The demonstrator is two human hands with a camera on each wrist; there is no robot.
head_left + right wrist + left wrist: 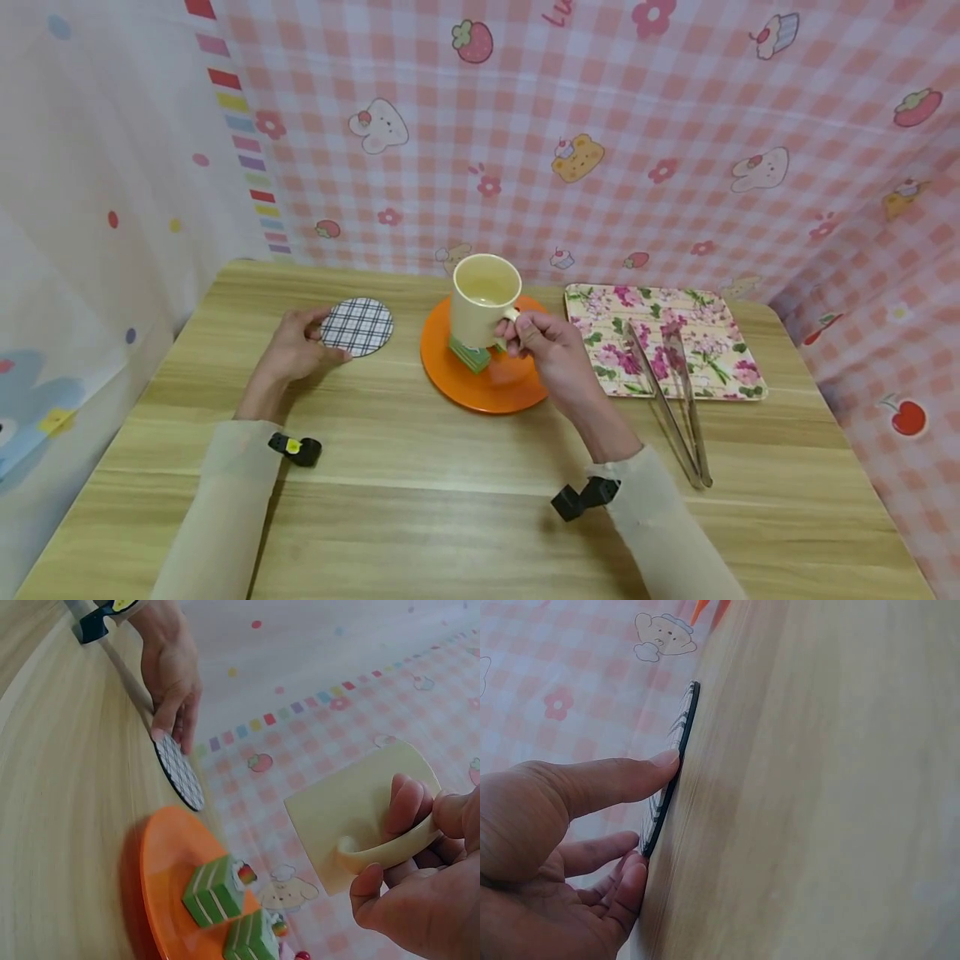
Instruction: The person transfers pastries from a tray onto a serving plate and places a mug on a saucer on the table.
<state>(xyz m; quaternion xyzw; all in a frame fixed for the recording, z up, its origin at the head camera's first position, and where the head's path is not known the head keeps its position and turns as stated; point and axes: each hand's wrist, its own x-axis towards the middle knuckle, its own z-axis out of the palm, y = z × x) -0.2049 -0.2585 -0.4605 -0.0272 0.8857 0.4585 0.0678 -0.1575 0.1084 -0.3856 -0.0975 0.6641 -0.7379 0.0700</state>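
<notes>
My right hand (551,346) grips the handle of a pale yellow mug (480,304), its fingers curled through and around the handle in the right wrist view. The mug hangs over an orange plate (157,862). Green layered cake pieces (214,889) with fruit on top sit on that plate, partly hidden behind the mug in the head view. On the left, a round plaid coaster (358,327) with a dark edge lies flat on the table. My left hand (300,346) holds its near-left rim between thumb and fingers (626,877).
A flowered rectangular tray (600,312) rests at the back right of the wooden table (420,517). Metal tongs (690,417) lean on it, their handle end toward me. A pink checked cloth (525,108) hangs behind the table.
</notes>
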